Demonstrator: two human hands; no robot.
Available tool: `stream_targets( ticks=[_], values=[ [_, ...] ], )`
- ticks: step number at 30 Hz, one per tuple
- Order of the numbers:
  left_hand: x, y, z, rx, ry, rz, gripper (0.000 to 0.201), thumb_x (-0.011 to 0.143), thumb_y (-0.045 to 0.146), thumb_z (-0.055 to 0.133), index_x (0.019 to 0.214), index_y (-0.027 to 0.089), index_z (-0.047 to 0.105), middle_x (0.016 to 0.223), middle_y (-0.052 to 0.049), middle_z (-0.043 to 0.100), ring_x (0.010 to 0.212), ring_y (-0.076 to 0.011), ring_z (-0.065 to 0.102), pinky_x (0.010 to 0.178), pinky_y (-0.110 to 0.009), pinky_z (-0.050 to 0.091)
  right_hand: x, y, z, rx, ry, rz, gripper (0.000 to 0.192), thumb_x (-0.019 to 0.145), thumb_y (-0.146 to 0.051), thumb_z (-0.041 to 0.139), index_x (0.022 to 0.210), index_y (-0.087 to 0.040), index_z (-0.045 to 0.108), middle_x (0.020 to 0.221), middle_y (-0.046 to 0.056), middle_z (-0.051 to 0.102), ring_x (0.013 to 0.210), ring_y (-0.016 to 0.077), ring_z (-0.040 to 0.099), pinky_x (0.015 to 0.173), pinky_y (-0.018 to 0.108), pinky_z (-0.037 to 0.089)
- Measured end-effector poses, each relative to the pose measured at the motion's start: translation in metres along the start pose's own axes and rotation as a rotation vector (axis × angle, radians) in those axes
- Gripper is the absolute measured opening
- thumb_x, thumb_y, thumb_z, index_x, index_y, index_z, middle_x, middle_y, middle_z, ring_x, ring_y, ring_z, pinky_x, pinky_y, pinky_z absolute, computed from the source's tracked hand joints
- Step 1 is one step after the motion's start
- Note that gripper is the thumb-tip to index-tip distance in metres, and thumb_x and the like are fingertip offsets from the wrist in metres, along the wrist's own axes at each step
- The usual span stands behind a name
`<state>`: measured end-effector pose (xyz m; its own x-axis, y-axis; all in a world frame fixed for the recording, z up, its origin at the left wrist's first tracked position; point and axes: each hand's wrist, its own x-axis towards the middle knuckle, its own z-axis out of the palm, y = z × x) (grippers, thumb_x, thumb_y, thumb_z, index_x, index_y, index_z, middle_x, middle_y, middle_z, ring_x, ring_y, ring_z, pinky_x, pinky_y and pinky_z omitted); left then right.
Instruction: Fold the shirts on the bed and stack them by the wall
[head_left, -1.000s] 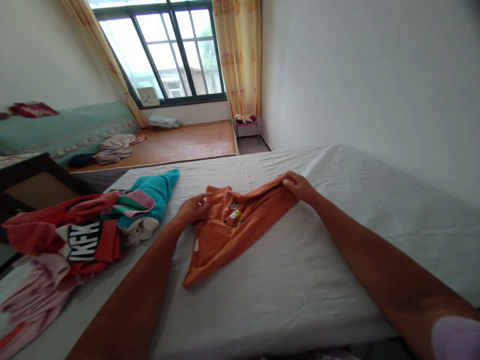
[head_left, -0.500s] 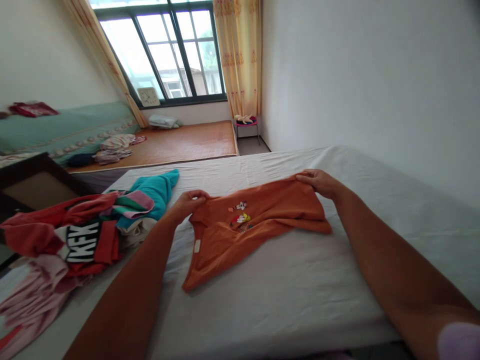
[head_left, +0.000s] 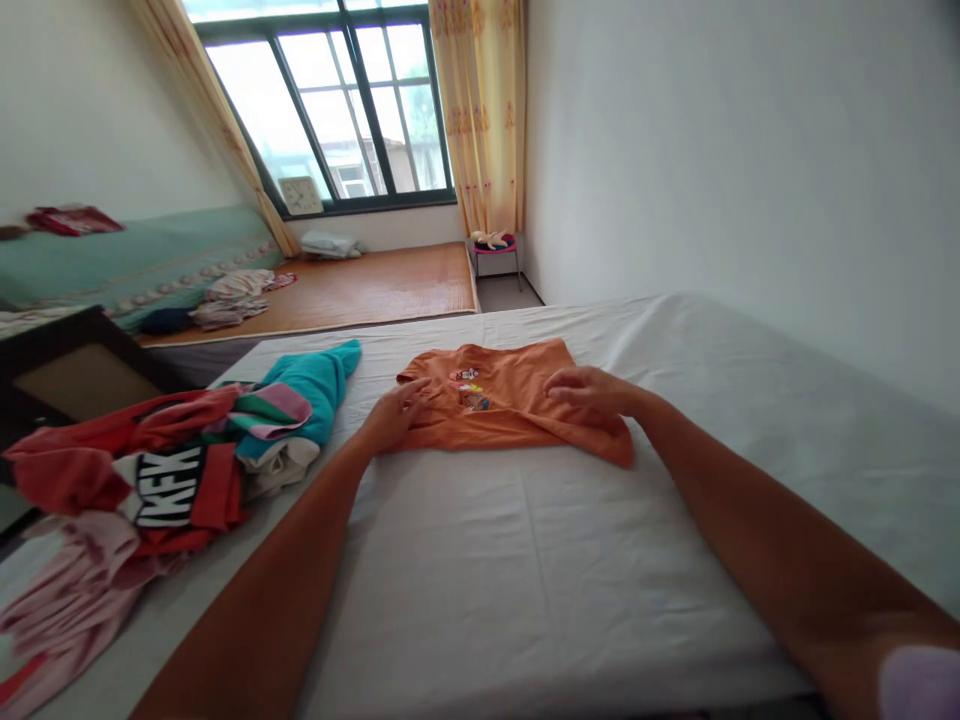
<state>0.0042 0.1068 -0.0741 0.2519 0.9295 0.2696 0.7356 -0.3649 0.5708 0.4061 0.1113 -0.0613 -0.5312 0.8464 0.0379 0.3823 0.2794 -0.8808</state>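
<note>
We press the orange shirt (head_left: 510, 400) flat on the bed (head_left: 525, 560): our left hand (head_left: 397, 412) lies open on its left edge and our right hand (head_left: 592, 390) open on its right part, neither gripping the cloth. Left of the shirt lies a pile of clothes (head_left: 172, 460); we see no container.

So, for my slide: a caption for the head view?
Both hands flat on an orange shirt on a white bed.

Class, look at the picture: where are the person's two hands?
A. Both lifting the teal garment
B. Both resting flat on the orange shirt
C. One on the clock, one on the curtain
B: the left hand and right hand lie open on the orange shirt, which is spread on the white sheet.
</note>
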Motion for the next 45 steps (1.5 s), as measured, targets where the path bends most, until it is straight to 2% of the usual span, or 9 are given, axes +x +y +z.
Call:
stream_targets(
  ticks=[4,9,16,24,30,34,39,42,45],
  values=[
    [0.002,0.006,0.005,0.137,-0.073,0.065,0.057,0.078,0.036,0.06,0.133,0.021,0.058,0.107,-0.009,0.07,0.093,-0.0243,0.063,0.085,-0.036,0.048,-0.006,-0.008,0.011,-0.234,-0.188,-0.012,0.052,0.066,-0.04,0.078,0.114,-0.021,0.069,0.094,0.003,0.069,0.083,0.0174,0.062,0.071,0.026,0.05],
    [0.003,0.007,0.003,0.233,-0.082,0.053,0.03,0.081,0.037,0.055,0.096,0.021,0.075,0.087,-0.008,0.069,0.084,-0.0251,0.063,0.082,-0.037,0.048,-0.009,-0.011,0.013,-0.224,-0.161,-0.066,0.039,0.072,-0.026,0.065,0.111,-0.023,0.073,0.095,0.001,0.071,0.084,0.0184,0.063,0.073,0.026,0.049],
    [0.001,0.004,0.004,0.197,-0.046,-0.054,0.051,0.073,0.041,0.066,0.118,0.017,0.064,0.102,-0.011,0.069,0.089,-0.0255,0.064,0.08,-0.034,0.048,-0.014,-0.022,0.012,-0.111,-0.308,-0.062,0.035,0.075,-0.035,0.069,0.106,-0.022,0.076,0.102,0.003,0.073,0.09,0.0186,0.064,0.079,0.027,0.049],
    [-0.018,0.01,-0.059,-0.364,-0.517,-0.105,0.031,0.066,0.044,0.076,0.078,0.016,0.072,0.073,-0.002,0.067,0.066,-0.0175,0.06,0.061,-0.026,0.047,-0.02,-0.024,0.005,-0.071,-0.381,-0.022,0.041,0.075,-0.045,0.074,0.105,-0.017,0.076,0.092,0.003,0.073,0.082,0.0155,0.063,0.072,0.023,0.048],
    [-0.038,-0.013,-0.095,-0.628,-0.659,-0.016,0.051,0.058,0.063,0.079,0.076,0.015,0.076,0.059,-0.008,0.067,0.052,-0.0165,0.06,0.052,-0.026,0.046,-0.024,-0.029,0.003,0.035,-0.774,0.184,0.05,0.076,-0.056,0.071,0.098,-0.011,0.074,0.076,0.005,0.071,0.06,0.0111,0.062,0.054,0.02,0.047],
    [-0.037,-0.025,-0.091,-0.634,-0.603,-0.087,0.06,0.068,0.07,0.068,0.09,0.015,0.076,0.06,-0.008,0.068,0.05,-0.016,0.059,0.047,-0.024,0.043,-0.019,-0.013,-0.003,-0.004,-0.376,0.22,0.049,0.082,-0.062,0.06,0.087,-0.014,0.067,0.071,0.003,0.067,0.054,0.0107,0.059,0.052,0.022,0.046],
    [-0.02,-0.029,-0.053,-0.192,-0.078,-0.335,0.044,0.079,0.051,0.062,0.103,0.016,0.072,0.091,-0.008,0.073,0.079,-0.0194,0.067,0.063,-0.025,0.049,-0.012,0.021,-0.016,-0.611,0.165,0.389,0.039,0.091,-0.054,0.051,0.083,-0.017,0.062,0.071,0.007,0.066,0.065,0.0193,0.063,0.058,0.028,0.045],
    [-0.007,-0.031,-0.025,0.145,0.091,-0.316,0.041,0.084,0.041,0.055,0.114,0.015,0.069,0.097,-0.009,0.073,0.087,-0.0214,0.067,0.076,-0.029,0.051,-0.008,0.033,-0.013,-0.86,0.328,0.412,0.04,0.091,-0.052,0.05,0.098,-0.015,0.064,0.09,0.015,0.07,0.082,0.0269,0.066,0.069,0.035,0.048],
    [0.005,-0.025,-0.006,0.331,0.075,-0.181,0.046,0.087,0.033,0.052,0.13,0.02,0.061,0.112,-0.009,0.072,0.099,-0.0221,0.066,0.091,-0.031,0.047,-0.004,0.038,-0.002,-0.84,0.389,0.215,0.037,0.09,-0.041,0.056,0.117,-0.016,0.061,0.113,0.016,0.068,0.101,0.027,0.065,0.086,0.036,0.049]
  ],
)
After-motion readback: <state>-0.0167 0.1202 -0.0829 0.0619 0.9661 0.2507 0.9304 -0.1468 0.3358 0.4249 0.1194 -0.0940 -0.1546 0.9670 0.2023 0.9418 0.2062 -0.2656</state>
